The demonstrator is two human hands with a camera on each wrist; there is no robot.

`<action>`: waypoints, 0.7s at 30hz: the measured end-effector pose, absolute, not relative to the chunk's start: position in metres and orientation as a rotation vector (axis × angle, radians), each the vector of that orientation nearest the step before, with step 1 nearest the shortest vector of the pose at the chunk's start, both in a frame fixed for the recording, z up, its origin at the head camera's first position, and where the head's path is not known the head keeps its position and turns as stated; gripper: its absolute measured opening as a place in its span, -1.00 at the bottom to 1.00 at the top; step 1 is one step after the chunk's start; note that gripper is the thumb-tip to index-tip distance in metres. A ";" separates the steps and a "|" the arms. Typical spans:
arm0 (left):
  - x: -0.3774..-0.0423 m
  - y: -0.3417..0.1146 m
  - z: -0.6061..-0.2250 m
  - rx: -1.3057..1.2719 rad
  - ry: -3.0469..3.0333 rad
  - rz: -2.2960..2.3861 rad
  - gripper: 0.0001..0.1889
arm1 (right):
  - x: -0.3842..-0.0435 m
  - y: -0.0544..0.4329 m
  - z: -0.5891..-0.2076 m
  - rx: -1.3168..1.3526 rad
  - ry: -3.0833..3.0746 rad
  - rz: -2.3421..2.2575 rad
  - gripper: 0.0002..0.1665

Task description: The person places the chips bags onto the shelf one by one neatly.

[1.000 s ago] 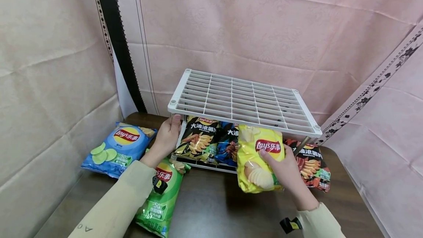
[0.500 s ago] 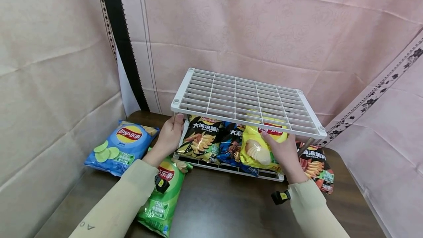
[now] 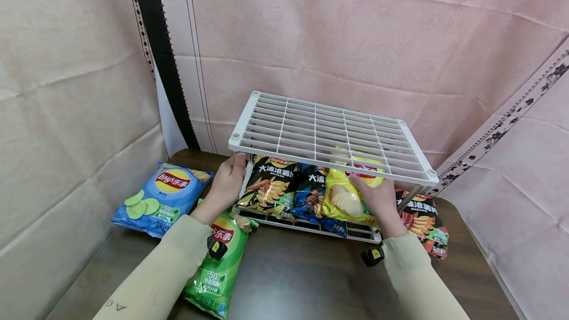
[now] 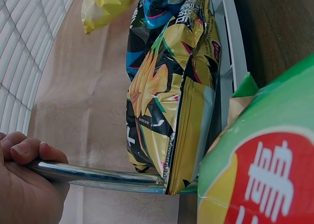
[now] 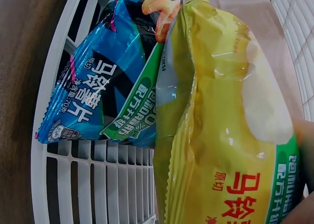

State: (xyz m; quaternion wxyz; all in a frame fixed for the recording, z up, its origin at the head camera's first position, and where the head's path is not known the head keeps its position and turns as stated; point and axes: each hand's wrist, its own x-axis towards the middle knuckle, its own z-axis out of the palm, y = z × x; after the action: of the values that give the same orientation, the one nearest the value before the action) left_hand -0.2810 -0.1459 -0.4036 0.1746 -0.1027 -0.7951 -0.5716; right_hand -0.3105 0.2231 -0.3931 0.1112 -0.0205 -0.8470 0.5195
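My left hand point(image 3: 227, 181) grips the metal post point(image 4: 103, 175) at the front left corner of a white two-tier rack point(image 3: 244, 120). With my right hand point(image 3: 381, 204) I hold a yellow chip bag point(image 3: 343, 199) by its right side, on or just above the lower shelf. Its upper part shows through the grid of the top tier. In the right wrist view it leans beside a blue-and-black chip bag point(image 5: 105, 82), with bare slats under its lower end. A black-and-gold chip bag point(image 3: 268, 186) stands at the left of the lower shelf.
Left of the rack lies a blue chip bag point(image 3: 162, 199). A green chip bag point(image 3: 218, 265) lies in front of it, under my left forearm. Outside the rack's right post is a black-and-red chip bag point(image 3: 424, 221). Pink cloth point(image 3: 333, 38) hangs behind the brown table point(image 3: 302, 280).
My right hand has carried the yellow chip bag back and in between the tiers, beside the blue-and-black bag. The left hand keeps its hold on the post.
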 end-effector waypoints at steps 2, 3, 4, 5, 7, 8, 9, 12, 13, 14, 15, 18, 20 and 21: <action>-0.281 -0.146 -0.404 -0.286 -2.254 -1.621 -0.42 | -0.312 0.222 -0.394 -0.072 -2.508 1.503 0.10; -0.280 -0.146 -0.404 -0.285 -2.253 -1.620 -0.42 | -0.313 0.222 -0.395 -0.076 -2.520 1.490 0.11; -0.280 -0.146 -0.405 -0.284 -2.253 -1.618 -0.43 | -0.314 0.222 -0.395 -0.079 -2.532 1.476 0.12; -0.280 -0.146 -0.405 -0.284 -2.251 -1.619 -0.43 | -0.315 0.222 -0.396 -0.088 -2.548 1.453 0.14; -0.280 -0.146 -0.405 -0.288 -2.250 -1.619 -0.43 | -0.318 0.222 -0.397 -0.099 -2.566 1.412 0.14; -0.280 -0.146 -0.405 -0.289 -2.249 -1.620 -0.43 | -0.318 0.223 -0.398 -0.102 -2.575 1.391 0.14; -0.280 -0.146 -0.405 -0.291 -2.248 -1.620 -0.43 | -0.319 0.223 -0.399 -0.093 -2.581 1.368 0.14; -0.280 -0.147 -0.404 -0.295 -2.247 -1.622 -0.43 | -0.321 0.223 -0.401 -0.064 -2.592 1.292 0.12; -0.281 -0.147 -0.404 -0.296 -2.246 -1.621 -0.43 | -0.321 0.222 -0.401 -0.062 -2.604 1.255 0.12; -0.281 -0.147 -0.404 -0.297 -2.246 -1.621 -0.43 | -0.321 0.222 -0.402 -0.060 -2.615 1.226 0.11; -0.281 -0.147 -0.404 -0.298 -2.245 -1.620 -0.43 | -0.321 0.222 -0.403 -0.060 -2.625 1.199 0.10; -0.282 -0.146 -0.404 -0.298 -2.243 -1.620 -0.43 | -0.321 0.221 -0.404 -0.091 -2.668 1.142 0.05; -0.282 -0.146 -0.405 -0.293 -2.247 -1.618 -0.43 | -0.321 0.222 -0.404 -0.111 -2.684 1.159 -0.01; -0.282 -0.146 -0.405 -0.290 -2.250 -1.619 -0.43 | -0.322 0.223 -0.404 -0.106 -2.686 1.165 -0.03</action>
State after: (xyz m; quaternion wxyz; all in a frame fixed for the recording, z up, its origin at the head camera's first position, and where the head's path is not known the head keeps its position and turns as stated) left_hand -0.2819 -0.1462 -0.4049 0.1766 -0.1024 -0.7947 -0.5717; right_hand -0.3216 0.2231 -0.4037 0.1057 -0.0360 -0.9116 0.3956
